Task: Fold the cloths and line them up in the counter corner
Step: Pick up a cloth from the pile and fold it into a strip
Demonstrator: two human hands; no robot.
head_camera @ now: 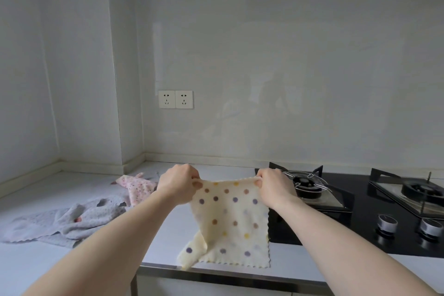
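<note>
Yellow dotted cloth (230, 218) pinched by both hands, L (179, 184) & R (274, 187).

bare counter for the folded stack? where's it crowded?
Free: the counter corner by the walls, behind the pink cloth and grey cloth; also the strip below the sockets. Crowded: the left-centre cloth heap, and the stove on the right.
</note>
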